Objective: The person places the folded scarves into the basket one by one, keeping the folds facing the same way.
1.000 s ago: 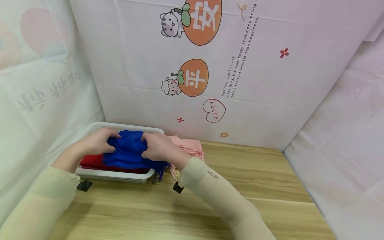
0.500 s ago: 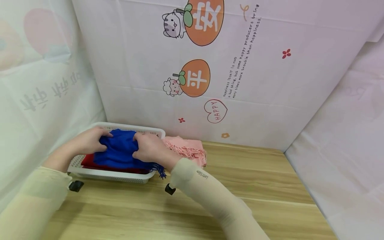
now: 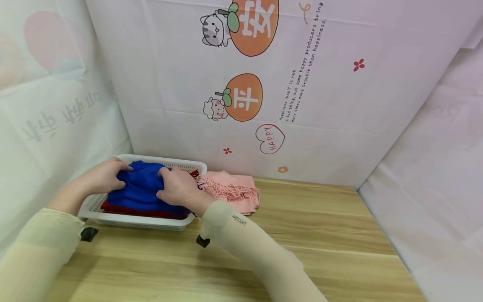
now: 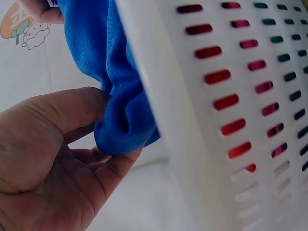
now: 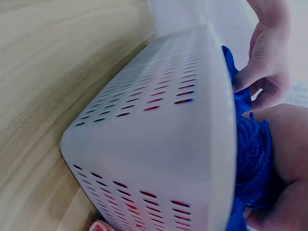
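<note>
A blue fringed scarf (image 3: 141, 186) lies bunched over the white slotted basket (image 3: 143, 222), between both hands. My left hand (image 3: 105, 177) pinches its left end, thumb on top and fingers beneath, beside the basket's rim in the left wrist view. At its other end my right hand (image 3: 179, 186) grips the fabric. Twisted blue fringe (image 5: 252, 149) bunches by the right palm in the right wrist view. Under the blue scarf, folded red cloth (image 3: 124, 209) shows inside the basket. Pink and dark teal appear through the slots in the left wrist view.
A folded pink fringed scarf (image 3: 234, 188) lies on the wooden table (image 3: 302, 218), just right of the basket. Printed white sheets (image 3: 181, 75) wall in the table at the back and both sides, the left one close to the basket.
Both hands have moved left with the blue scarf, bringing it further over the basket. Its fringe, which hung over the basket's right front corner, is now mostly behind the right hand.
</note>
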Motion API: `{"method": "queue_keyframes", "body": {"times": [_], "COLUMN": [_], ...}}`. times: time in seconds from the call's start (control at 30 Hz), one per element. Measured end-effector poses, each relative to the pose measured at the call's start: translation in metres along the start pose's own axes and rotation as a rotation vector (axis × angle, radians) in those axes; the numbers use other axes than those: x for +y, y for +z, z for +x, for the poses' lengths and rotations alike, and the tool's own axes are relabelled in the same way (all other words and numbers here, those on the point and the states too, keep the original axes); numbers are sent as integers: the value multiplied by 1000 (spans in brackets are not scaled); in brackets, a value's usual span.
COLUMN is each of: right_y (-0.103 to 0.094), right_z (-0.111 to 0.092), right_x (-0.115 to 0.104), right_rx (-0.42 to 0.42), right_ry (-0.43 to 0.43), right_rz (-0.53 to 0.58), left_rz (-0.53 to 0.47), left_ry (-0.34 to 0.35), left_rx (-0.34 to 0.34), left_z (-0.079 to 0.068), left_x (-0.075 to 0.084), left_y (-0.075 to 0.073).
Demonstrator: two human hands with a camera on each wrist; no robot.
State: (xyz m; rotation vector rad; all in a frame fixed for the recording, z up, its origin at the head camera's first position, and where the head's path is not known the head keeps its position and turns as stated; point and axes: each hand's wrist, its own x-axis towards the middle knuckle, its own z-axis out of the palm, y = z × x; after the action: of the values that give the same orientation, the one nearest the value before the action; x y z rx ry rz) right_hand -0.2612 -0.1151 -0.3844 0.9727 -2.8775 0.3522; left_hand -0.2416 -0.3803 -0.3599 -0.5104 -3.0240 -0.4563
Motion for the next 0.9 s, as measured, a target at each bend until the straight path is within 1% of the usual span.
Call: {"method": "queue_keyframes", "body": {"times": [0.17, 0.57, 0.73, 0.9], "right_y": [8, 13, 19, 27], "right_z": [4, 11, 13, 17], "right_x": [-2, -5, -3, -2], "right_rx": [12, 16, 18, 6], "right_ry": [3, 18, -10, -7], "right_rz": [-7, 23, 19, -3], "left_rz": [5, 6, 1, -20], "left_ry": [-14, -35, -36, -38], "left_rx": [-13, -38, -34, -38], "left_z": [0, 4, 6, 9], "left_x": [-5, -11, -19, -27], "left_y": [1, -4, 2, 9]}}
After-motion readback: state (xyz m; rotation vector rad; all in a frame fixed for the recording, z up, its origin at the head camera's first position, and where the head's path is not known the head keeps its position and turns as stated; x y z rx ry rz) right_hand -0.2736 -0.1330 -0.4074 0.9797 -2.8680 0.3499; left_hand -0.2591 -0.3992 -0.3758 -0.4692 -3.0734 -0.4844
